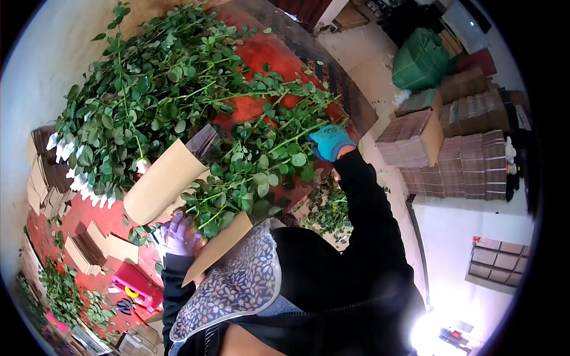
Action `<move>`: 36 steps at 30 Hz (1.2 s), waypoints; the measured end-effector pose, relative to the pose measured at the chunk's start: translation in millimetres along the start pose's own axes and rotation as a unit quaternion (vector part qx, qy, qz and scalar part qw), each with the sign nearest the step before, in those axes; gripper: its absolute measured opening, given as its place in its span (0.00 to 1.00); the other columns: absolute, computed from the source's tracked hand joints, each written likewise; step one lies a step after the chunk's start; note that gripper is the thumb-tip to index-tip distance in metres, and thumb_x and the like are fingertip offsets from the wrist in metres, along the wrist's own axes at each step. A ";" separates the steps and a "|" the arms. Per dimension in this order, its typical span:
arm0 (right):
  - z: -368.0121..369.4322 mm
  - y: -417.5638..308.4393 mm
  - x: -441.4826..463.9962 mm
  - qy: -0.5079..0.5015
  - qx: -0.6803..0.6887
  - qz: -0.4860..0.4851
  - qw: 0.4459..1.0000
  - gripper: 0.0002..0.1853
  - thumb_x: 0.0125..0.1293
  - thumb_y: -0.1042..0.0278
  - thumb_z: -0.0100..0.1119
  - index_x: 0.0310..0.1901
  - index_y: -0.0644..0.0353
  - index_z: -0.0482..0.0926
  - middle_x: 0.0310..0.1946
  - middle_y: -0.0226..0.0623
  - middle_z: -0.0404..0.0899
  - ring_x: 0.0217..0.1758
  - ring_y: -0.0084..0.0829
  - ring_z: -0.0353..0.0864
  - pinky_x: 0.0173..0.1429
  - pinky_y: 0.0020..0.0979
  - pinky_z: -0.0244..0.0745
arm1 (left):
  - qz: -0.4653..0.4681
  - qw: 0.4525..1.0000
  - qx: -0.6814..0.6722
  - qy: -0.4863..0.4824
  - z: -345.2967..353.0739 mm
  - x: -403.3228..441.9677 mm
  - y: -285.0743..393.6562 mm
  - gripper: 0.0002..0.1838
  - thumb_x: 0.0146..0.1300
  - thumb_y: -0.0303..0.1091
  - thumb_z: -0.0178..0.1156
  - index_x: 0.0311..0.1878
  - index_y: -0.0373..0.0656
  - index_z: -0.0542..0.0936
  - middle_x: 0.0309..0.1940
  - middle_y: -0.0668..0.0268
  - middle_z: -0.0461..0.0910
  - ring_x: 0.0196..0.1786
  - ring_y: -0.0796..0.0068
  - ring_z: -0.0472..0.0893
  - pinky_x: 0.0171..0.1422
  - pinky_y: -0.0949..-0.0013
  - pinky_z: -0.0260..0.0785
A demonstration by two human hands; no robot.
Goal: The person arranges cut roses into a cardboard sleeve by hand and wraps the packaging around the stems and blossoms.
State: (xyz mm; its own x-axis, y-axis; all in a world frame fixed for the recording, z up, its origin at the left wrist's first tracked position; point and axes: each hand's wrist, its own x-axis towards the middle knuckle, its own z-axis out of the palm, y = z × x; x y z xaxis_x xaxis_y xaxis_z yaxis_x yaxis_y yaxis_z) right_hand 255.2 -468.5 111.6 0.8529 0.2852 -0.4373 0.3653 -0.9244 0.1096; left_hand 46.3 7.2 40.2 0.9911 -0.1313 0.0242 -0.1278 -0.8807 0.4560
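My right hand (331, 142), in a blue glove, is closed round a green rose stem (291, 140) at the right edge of the red table (255, 50). My left hand (179, 235), in a purple glove, lies at the lower end of the leafy stems, beside a cardboard sheet (219, 246) that leans near my apron. Its fingers are partly bent, and what they hold, if anything, is hidden among leaves. A corrugated cardboard sheet (163, 183) stands curved just above my left hand, with a pale rose (142, 165) beside it.
A large heap of leafy roses (160, 77) covers the table's upper left. Cardboard pieces (89, 249), a pink tape dispenser (138, 287) and scissors (124, 306) lie lower left. Stacked cardboard bundles (469, 160) and a green sack (420, 60) stand at the right.
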 end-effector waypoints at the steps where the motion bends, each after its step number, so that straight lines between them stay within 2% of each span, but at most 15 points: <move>1: -2.3 -3.4 -2.7 0.004 0.003 0.006 1.000 0.17 0.53 0.56 0.65 0.46 0.48 0.86 0.39 0.43 0.84 0.45 0.47 0.83 0.53 0.48 0.76 | -0.002 1.000 0.004 0.002 -1.9 0.1 1.9 0.33 0.38 0.38 0.77 0.55 0.52 0.83 0.61 0.64 0.79 0.52 0.55 0.77 0.58 0.52 0.67; 4: -15.9 -14.5 -29.4 0.127 -0.097 -0.011 0.987 0.17 0.51 0.56 0.67 0.42 0.50 0.86 0.37 0.42 0.82 0.46 0.45 0.81 0.56 0.48 0.72 | 0.003 1.000 -0.002 0.011 -1.9 1.4 3.2 0.33 0.38 0.37 0.76 0.54 0.52 0.83 0.61 0.64 0.78 0.52 0.55 0.76 0.58 0.53 0.67; 6: -26.7 -19.7 -46.5 0.115 -0.082 -0.021 0.990 0.14 0.51 0.58 0.67 0.39 0.51 0.85 0.40 0.39 0.80 0.49 0.44 0.78 0.58 0.47 0.68 | -0.007 1.000 -0.023 0.013 -0.6 1.1 2.6 0.33 0.38 0.37 0.76 0.54 0.52 0.83 0.62 0.64 0.78 0.52 0.55 0.76 0.58 0.53 0.67; 8: -68.7 -41.5 -75.1 0.011 -0.031 0.087 0.996 0.11 0.54 0.62 0.65 0.39 0.52 0.84 0.46 0.39 0.79 0.54 0.44 0.76 0.59 0.47 0.68 | 0.022 0.999 -0.025 0.035 3.3 -0.3 -2.8 0.35 0.35 0.37 0.76 0.55 0.52 0.83 0.61 0.64 0.77 0.52 0.55 0.77 0.55 0.53 0.68; 10: -109.7 -62.5 -102.0 0.072 -0.049 0.068 0.994 0.10 0.55 0.66 0.64 0.40 0.53 0.83 0.49 0.40 0.78 0.56 0.45 0.75 0.62 0.48 0.67 | 0.009 0.998 -0.053 0.045 15.0 -4.7 -10.2 0.37 0.35 0.30 0.75 0.58 0.53 0.81 0.61 0.65 0.77 0.55 0.55 0.75 0.60 0.55 0.70; 15: -171.5 -100.2 -101.2 0.352 -0.158 -0.058 0.921 0.18 0.53 0.69 0.64 0.48 0.54 0.80 0.56 0.40 0.78 0.63 0.46 0.73 0.71 0.50 0.61 | 0.006 1.000 -0.020 0.019 17.0 -6.4 -14.9 0.34 0.41 0.39 0.75 0.58 0.52 0.81 0.63 0.65 0.76 0.56 0.51 0.75 0.61 0.52 0.69; 18: -186.8 -92.0 -45.0 0.411 -0.168 -0.135 0.886 0.19 0.54 0.70 0.62 0.50 0.53 0.81 0.57 0.39 0.79 0.65 0.45 0.73 0.73 0.49 0.60 | 0.007 1.000 -0.014 0.023 15.3 -6.2 -13.3 0.33 0.43 0.41 0.74 0.59 0.54 0.81 0.64 0.65 0.76 0.56 0.52 0.74 0.61 0.51 0.68; 24: -86.4 -26.2 103.4 0.189 -0.145 -0.100 0.966 0.09 0.61 0.66 0.58 0.42 0.51 0.82 0.47 0.38 0.82 0.58 0.44 0.78 0.61 0.50 0.70 | 0.008 0.998 -0.041 0.054 11.5 -3.0 -8.5 0.31 0.45 0.44 0.73 0.57 0.56 0.82 0.62 0.68 0.78 0.53 0.54 0.76 0.57 0.52 0.71; 26: -27.8 -15.2 133.2 0.013 -0.173 -0.079 0.982 0.10 0.64 0.63 0.57 0.44 0.53 0.83 0.50 0.42 0.82 0.55 0.47 0.80 0.58 0.50 0.73 | 0.008 0.996 -0.056 0.069 15.6 -4.1 -9.8 0.30 0.46 0.43 0.73 0.57 0.56 0.82 0.62 0.68 0.78 0.53 0.54 0.76 0.57 0.51 0.71; 29: 14.1 13.6 135.0 -0.031 -0.092 -0.118 0.988 0.18 0.66 0.62 0.57 0.55 0.53 0.81 0.56 0.47 0.80 0.55 0.52 0.80 0.58 0.52 0.74 | -0.001 0.995 -0.064 0.076 11.8 -2.6 -6.2 0.28 0.44 0.41 0.71 0.54 0.55 0.83 0.59 0.67 0.79 0.50 0.55 0.76 0.55 0.53 0.72; 31: 12.5 24.9 129.4 0.060 0.021 -0.170 0.983 0.24 0.64 0.73 0.60 0.63 0.54 0.76 0.60 0.47 0.79 0.55 0.45 0.83 0.59 0.38 0.78 | 0.008 0.992 -0.057 0.116 12.6 -1.5 -3.9 0.27 0.41 0.40 0.71 0.51 0.54 0.84 0.56 0.67 0.82 0.45 0.56 0.78 0.50 0.54 0.73; 33: -37.4 25.0 114.1 -0.122 0.301 -0.063 0.944 0.30 0.65 0.80 0.58 0.69 0.55 0.71 0.60 0.39 0.80 0.51 0.32 0.83 0.55 0.31 0.78 | -0.002 0.992 -0.063 0.107 7.1 -4.7 0.8 0.27 0.41 0.40 0.71 0.51 0.54 0.84 0.56 0.66 0.82 0.45 0.56 0.78 0.50 0.54 0.73; 34: -13.5 72.8 135.3 -0.060 0.345 -0.196 0.916 0.29 0.67 0.82 0.56 0.70 0.56 0.70 0.58 0.30 0.79 0.45 0.24 0.78 0.50 0.28 0.76 | -0.005 0.993 -0.065 0.102 3.5 -3.2 0.2 0.27 0.41 0.40 0.71 0.51 0.54 0.84 0.56 0.66 0.82 0.44 0.56 0.78 0.50 0.54 0.73; 35: -62.9 54.9 119.2 -0.130 0.296 -0.042 0.945 0.28 0.67 0.77 0.57 0.69 0.56 0.71 0.54 0.34 0.83 0.37 0.20 0.78 0.40 0.28 0.74 | -0.014 0.995 -0.052 0.082 0.5 -4.6 1.9 0.28 0.41 0.39 0.70 0.52 0.55 0.84 0.56 0.66 0.82 0.45 0.56 0.79 0.51 0.53 0.73; 36: -99.2 30.9 102.7 -0.071 0.223 0.018 0.972 0.24 0.67 0.76 0.57 0.65 0.57 0.75 0.50 0.39 0.85 0.38 0.25 0.84 0.43 0.31 0.78 | -0.013 0.995 -0.054 0.084 -3.9 -4.5 4.0 0.30 0.41 0.40 0.71 0.54 0.55 0.84 0.56 0.65 0.82 0.47 0.55 0.79 0.51 0.52 0.73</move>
State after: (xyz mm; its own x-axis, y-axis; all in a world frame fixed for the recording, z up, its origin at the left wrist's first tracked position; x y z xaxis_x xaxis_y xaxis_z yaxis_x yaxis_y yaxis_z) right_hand 391.1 -442.6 158.6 0.7908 0.2414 -0.5625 0.1106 -0.9602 -0.2565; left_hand 41.4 6.0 45.5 0.9875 -0.0231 0.1559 -0.1064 -0.8278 0.5509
